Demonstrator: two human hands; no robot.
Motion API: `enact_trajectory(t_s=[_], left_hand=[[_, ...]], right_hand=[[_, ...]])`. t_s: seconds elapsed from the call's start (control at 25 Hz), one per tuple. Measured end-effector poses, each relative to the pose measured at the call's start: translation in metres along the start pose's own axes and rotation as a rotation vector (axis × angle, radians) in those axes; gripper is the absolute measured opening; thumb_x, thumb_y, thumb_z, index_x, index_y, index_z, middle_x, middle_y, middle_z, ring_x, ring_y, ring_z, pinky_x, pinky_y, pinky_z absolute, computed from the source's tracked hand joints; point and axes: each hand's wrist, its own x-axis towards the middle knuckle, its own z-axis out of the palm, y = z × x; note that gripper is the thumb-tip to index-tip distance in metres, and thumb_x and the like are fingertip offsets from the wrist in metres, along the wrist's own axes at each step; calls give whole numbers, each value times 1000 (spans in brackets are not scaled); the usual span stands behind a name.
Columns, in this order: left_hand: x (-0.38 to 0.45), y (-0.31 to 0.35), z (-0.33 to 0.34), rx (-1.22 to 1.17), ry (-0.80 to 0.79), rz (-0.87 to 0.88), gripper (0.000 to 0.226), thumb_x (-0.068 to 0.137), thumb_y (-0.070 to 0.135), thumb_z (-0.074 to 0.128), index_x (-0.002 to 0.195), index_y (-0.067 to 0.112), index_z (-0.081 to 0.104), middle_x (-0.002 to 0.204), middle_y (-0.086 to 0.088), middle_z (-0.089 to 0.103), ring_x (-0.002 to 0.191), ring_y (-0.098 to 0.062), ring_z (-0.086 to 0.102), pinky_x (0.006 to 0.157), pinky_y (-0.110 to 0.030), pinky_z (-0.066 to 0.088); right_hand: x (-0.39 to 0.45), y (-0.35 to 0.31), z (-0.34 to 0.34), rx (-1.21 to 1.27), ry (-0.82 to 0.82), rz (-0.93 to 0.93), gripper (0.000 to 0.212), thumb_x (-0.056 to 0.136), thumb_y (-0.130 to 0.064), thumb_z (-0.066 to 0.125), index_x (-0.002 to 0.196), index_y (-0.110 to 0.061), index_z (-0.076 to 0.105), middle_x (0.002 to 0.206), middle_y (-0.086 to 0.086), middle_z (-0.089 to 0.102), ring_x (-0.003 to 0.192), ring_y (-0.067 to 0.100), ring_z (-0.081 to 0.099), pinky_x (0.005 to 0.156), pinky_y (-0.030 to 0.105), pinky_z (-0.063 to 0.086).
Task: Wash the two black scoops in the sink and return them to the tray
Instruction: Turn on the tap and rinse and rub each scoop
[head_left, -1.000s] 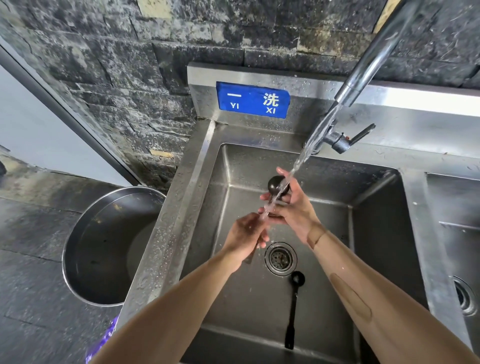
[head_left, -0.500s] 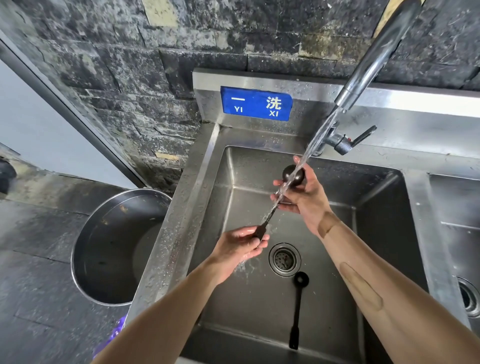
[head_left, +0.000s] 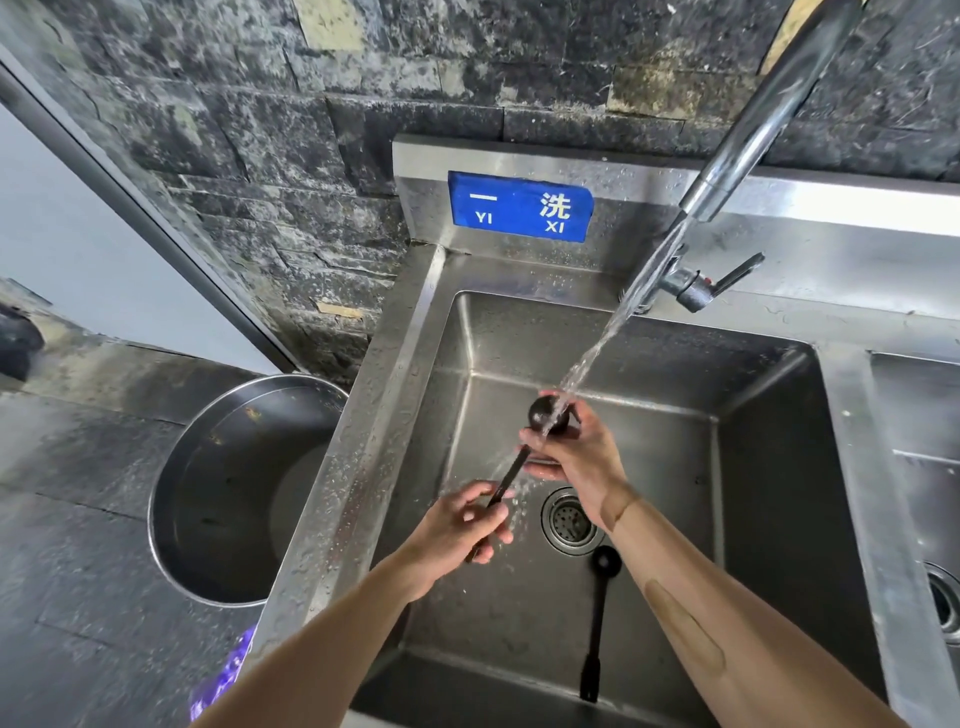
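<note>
Mid-wash, scoop one (head_left: 546, 415) under tap stream (head_left: 597, 358): right hand (head_left: 576, 457) closed round bowl end, left hand (head_left: 457, 530) pinching handle. Scoop two (head_left: 597, 618) lying loose on sink (head_left: 769, 467) floor by drain (head_left: 569, 519), wash state unclear. Tray out of view; both returns pending.

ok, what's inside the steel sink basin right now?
On the floor of the steel sink basin: a round drain strainer and a second black long-handled scoop lying beside it. Forearms cover part of the floor. No tray visible.
</note>
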Motion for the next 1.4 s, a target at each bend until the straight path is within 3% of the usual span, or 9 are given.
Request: enact_trajectory(t_s=[0.24,0.36,0.6,0.84,1.04,1.16,1.24,1.32,1.4], left_hand=[[1,-2,13,101,91,43,18,99,23,51,107,10,60,57,4,50,49,-10,45,47,-22,40],[0,-7,8,146,102,51,18,99,19,50,105,4,59,57,4,48,49,-7,43,49,-19,39],[1,-23,4,168,89,77,16,100,14,50,101,2,59,56,4,47,49,-8,43,49,-20,39],[3,-35,7,178,84,94,14,99,18,51,98,8,62,51,10,49,49,-5,44,49,-18,40],[5,-46,12,105,55,-75,20,100,21,48,107,19,67,58,5,42,51,-5,42,52,-20,40],[11,-45,20,118,17,-174,29,101,34,43,116,26,66,60,8,39,57,-7,40,57,-20,36],[16,-46,29,143,61,-173,31,101,36,42,117,26,67,59,10,41,60,-6,41,59,-16,36],[20,-50,36,200,118,-126,30,101,30,45,114,21,70,66,16,52,67,-4,48,58,-5,39],[24,-54,43,249,129,-105,27,100,27,48,112,18,70,82,20,60,76,2,54,60,5,38]], right_hand=[[-1,9,10,-88,-39,46,28,95,-42,55,115,-22,58,90,6,77,77,21,76,71,39,63],[-1,9,4,37,-10,161,35,103,-42,38,104,-19,64,89,8,79,82,23,77,68,36,63],[-8,24,-6,17,-86,143,21,86,-27,72,105,-17,69,103,9,77,91,20,73,71,31,60],[-8,32,6,-35,113,212,36,97,-51,47,98,-21,67,90,9,75,72,16,70,63,31,59],[-9,33,-9,-70,-86,153,25,87,-24,73,107,-14,63,89,9,69,68,16,66,60,26,56],[-11,47,-15,-171,8,158,21,81,-25,77,99,-25,68,90,4,70,64,8,68,66,29,60],[-11,58,-23,-105,81,202,25,85,-28,73,109,-32,66,93,3,66,65,6,68,67,31,62],[-11,68,-35,-23,107,257,51,88,-26,70,133,-39,50,87,2,62,68,11,66,66,31,60],[-12,75,-48,-14,124,311,64,91,-20,65,147,-32,37,83,5,58,70,15,60,63,28,56]])
